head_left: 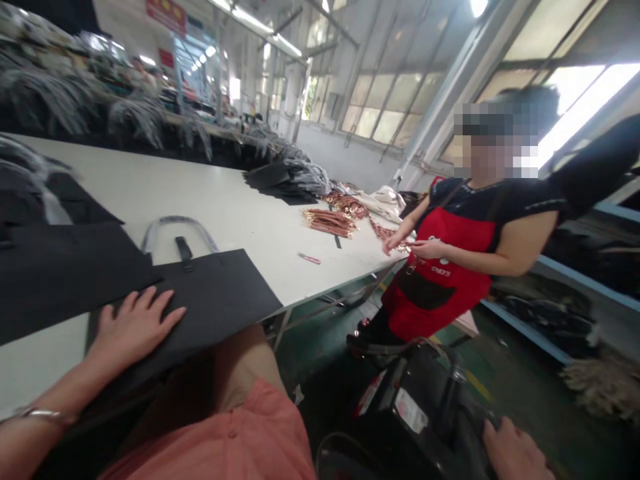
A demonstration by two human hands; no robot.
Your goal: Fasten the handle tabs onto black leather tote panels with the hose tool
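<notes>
My left hand (pixel 133 327) lies flat with fingers spread on a black bag (pixel 220 293), which rests at the table's near edge. The bag has a plastic-wrapped handle (pixel 180 220) and a short black strap with a buckle (pixel 184 253) on its upper edge. More black bag pieces (pixel 75 267) lie to the left of this hand. At the lower right, my right hand (pixel 515 450) is closed at a dark mass beside a black, boxy object with a white label (pixel 411 410). Its fingertips are hidden, and I cannot make out what they hold.
Small red-handled snips (pixel 309 258) lie on the white table (pixel 240 207). Brown straps with gold-coloured clasps (pixel 330 221) and stacked black bags (pixel 285 179) sit farther along. A person in a red apron (pixel 440 267) stands at the table's right end, hands near the straps. Shelves (pixel 565 287) hold dark goods.
</notes>
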